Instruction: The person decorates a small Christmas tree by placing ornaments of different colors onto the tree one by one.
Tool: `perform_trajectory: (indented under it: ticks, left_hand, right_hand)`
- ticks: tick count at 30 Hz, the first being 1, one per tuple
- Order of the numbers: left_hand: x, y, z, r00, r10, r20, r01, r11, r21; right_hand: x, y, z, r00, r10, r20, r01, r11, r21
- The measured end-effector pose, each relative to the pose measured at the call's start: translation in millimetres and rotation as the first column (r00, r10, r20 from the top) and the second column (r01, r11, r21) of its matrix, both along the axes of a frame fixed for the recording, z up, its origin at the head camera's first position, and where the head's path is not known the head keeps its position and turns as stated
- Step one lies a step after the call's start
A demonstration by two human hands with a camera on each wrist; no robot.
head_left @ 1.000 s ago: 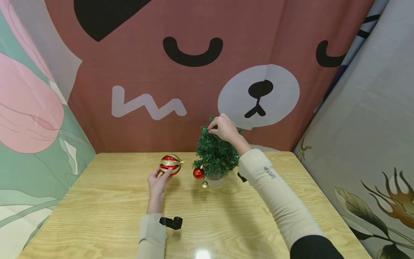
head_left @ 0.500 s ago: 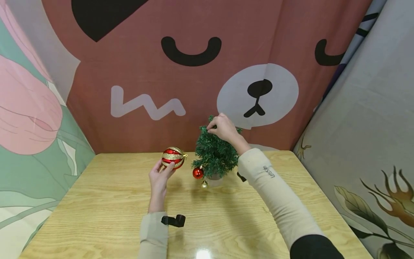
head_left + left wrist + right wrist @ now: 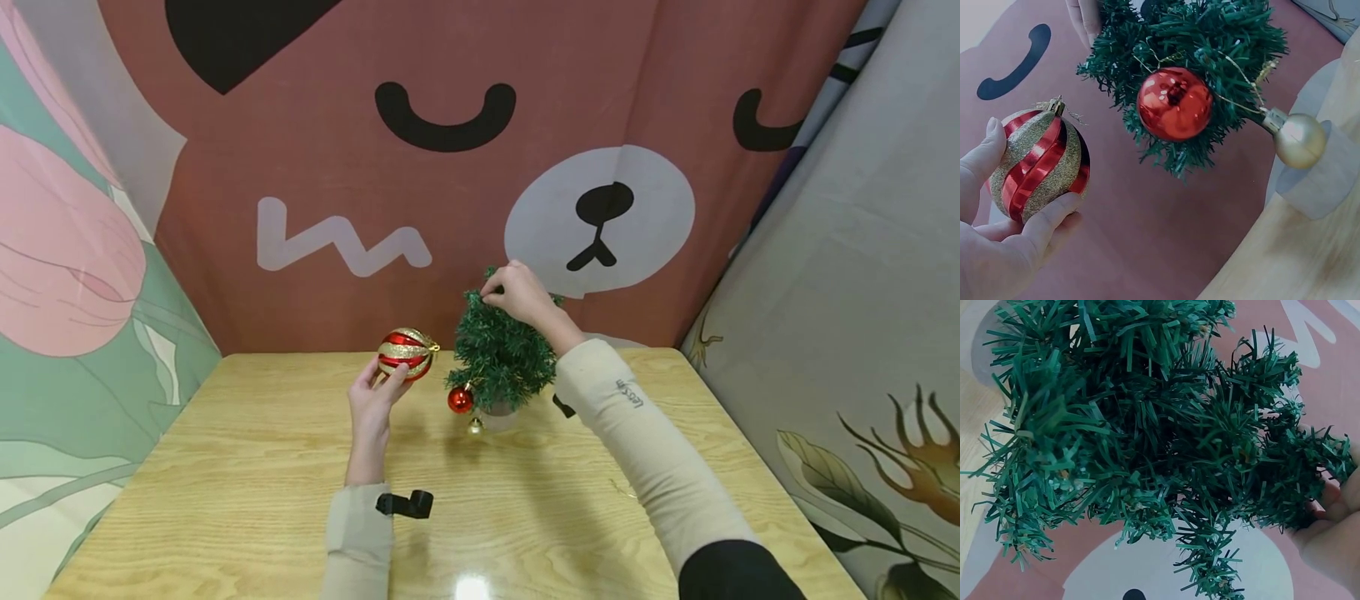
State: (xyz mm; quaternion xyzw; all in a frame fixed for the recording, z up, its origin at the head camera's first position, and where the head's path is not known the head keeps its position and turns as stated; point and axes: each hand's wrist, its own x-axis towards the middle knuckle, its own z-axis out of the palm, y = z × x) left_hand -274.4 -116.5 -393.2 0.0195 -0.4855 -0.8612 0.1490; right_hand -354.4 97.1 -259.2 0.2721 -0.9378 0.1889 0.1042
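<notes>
Two hands are at work, well apart. The left hand (image 3: 369, 412) grips a striped ball (image 3: 405, 356) between thumb and fingers, above the table (image 3: 247, 467) and just left of the green tree (image 3: 502, 354); its cap (image 3: 1055, 106) points toward the branches. The right hand (image 3: 525, 302) pinches a branch tip near the treetop. A red ball (image 3: 461, 400) and a small gold ball (image 3: 476, 427) hang on the tree's lower left side.

Advised practice: hold the striped ball lightly by its sides, leaving cap and loop free of fingers; steady the branch without pulling, since the tree looks light and could tip.

One container is noted: a pale pot (image 3: 500, 418) under the tree, bearing its base. Its inside is hidden by foliage. Whether the gold ball touches it cannot be told.
</notes>
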Motion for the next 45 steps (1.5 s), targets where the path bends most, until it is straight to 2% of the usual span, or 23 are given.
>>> perform_trajectory:
  ticks: [7,17,30,34,38,45]
  left_hand:
    - [-0.8,2.4,6.5,1.000,-0.024,0.000,0.024,1.000,-0.020]
    - [-2.3,6.2,16.7,0.999,-0.046,-0.026,0.047,0.999,0.014]
    - [-3.7,11.2,29.9,0.995,-0.086,-0.048,0.086,0.996,0.003]
    - [-3.9,12.7,32.8,0.993,-0.108,-0.056,0.109,0.994,0.008]
    - [-5.1,14.7,34.0,0.989,-0.128,-0.074,0.131,0.991,0.033]
    - [-8.0,19.3,37.9,0.988,-0.138,-0.064,0.142,0.987,0.072]
  right_hand:
    - [-0.3,1.6,2.7,1.000,0.008,0.020,-0.008,1.000,-0.024]
    - [-3.1,5.3,2.5,0.997,0.018,0.069,-0.012,0.995,-0.100]
    - [-2.1,6.1,3.2,0.997,0.048,0.061,-0.038,0.986,-0.164]
    - [-0.2,5.2,3.9,0.998,0.060,0.027,-0.055,0.985,-0.162]
    - [2.4,3.4,5.0,0.995,0.085,-0.054,-0.092,0.984,-0.151]
    - [8.0,-4.2,9.8,0.968,0.136,-0.210,-0.175,0.968,-0.177]
